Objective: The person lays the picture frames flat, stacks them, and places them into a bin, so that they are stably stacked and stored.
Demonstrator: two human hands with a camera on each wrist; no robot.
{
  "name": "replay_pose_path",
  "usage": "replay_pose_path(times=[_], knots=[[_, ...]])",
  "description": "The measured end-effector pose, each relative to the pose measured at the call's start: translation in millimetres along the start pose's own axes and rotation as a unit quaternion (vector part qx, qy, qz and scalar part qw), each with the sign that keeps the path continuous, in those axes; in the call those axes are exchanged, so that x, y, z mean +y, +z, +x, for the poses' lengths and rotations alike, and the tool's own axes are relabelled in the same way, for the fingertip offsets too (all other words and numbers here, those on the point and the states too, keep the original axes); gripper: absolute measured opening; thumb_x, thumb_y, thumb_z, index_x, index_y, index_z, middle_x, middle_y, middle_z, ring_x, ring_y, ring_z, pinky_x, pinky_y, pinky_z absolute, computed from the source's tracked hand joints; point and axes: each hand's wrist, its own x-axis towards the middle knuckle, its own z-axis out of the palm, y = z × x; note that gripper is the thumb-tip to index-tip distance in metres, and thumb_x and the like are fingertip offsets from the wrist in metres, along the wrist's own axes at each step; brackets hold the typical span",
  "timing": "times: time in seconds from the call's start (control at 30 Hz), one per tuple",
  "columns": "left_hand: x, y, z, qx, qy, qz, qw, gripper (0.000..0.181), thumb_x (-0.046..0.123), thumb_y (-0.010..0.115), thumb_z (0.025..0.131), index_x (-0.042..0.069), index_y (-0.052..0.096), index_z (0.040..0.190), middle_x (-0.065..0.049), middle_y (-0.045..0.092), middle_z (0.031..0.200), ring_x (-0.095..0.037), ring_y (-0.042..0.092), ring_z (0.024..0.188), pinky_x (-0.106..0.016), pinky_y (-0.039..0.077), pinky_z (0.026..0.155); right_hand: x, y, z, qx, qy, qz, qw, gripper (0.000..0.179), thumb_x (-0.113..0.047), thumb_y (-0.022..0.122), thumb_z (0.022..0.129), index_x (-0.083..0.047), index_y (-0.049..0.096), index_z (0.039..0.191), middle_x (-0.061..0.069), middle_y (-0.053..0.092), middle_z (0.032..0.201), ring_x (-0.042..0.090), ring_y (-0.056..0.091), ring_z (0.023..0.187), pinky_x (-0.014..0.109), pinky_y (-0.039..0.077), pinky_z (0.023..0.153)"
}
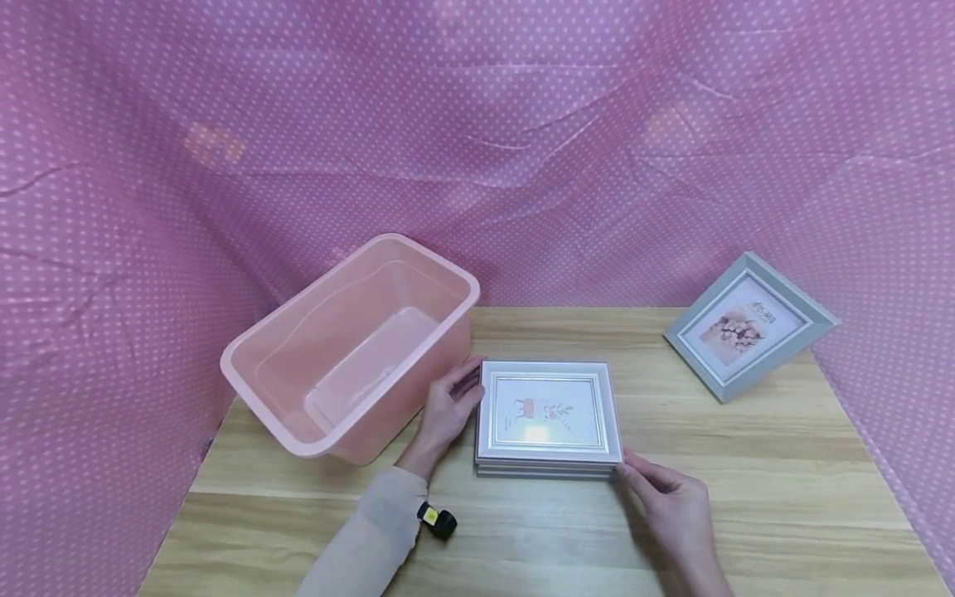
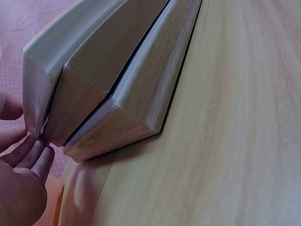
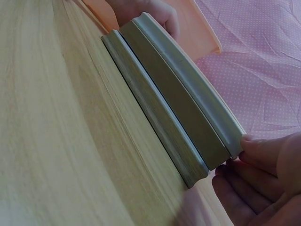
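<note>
Three picture frames lie stacked flat on the wooden table. The top one, a white picture frame, shows a print of a deer-like animal with flowers, turned sideways. Beneath it sit a brownish-looking frame and a grooved bottom frame, both seen edge-on in the right wrist view. My left hand holds the top frame at its left side, fingers at its edge. At the near right corner, my right hand pinches the top frame between thumb and fingers. The lower frames' faces are hidden.
A pink plastic bin stands left of the stack, close to my left forearm. At the back right, a grey-green picture frame with a flower print stands tilted. A pink dotted cloth hangs behind the table.
</note>
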Motion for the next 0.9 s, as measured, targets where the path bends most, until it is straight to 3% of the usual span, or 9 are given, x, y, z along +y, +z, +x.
replay_pose_path(times=[0.47, 0.9], knots=[[-0.1, -0.2, -0.6, 0.004, 0.011, 0.024, 0.9996, 0.051, -0.009, 0.066, 0.094, -0.01, 0.061, 0.144, -0.032, 0.06, 0.149, -0.049, 0.062, 0.136, -0.047, 0.051, 0.121, 3.7, -2.0, 0.6, -0.001, -0.032, -0.006, 0.9995, 0.024, -0.019, 0.084, 0.095, -0.009, 0.083, 0.117, 0.002, 0.08, 0.122, -0.014, 0.069, 0.103, 0.002, 0.052, 0.088], [-4.4, -4.0, -2.1, -0.008, 0.014, 0.035, 0.9992, 0.054, -0.009, 0.065, 0.095, -0.008, 0.057, 0.148, -0.029, 0.057, 0.154, -0.048, 0.059, 0.141, -0.05, 0.045, 0.125, 2.7, 0.5, 1.0, -0.006, -0.067, -0.003, 0.9977, 0.017, -0.008, 0.083, 0.094, -0.004, 0.084, 0.111, 0.01, 0.079, 0.125, -0.013, 0.07, 0.1, 0.006, 0.056, 0.087]])
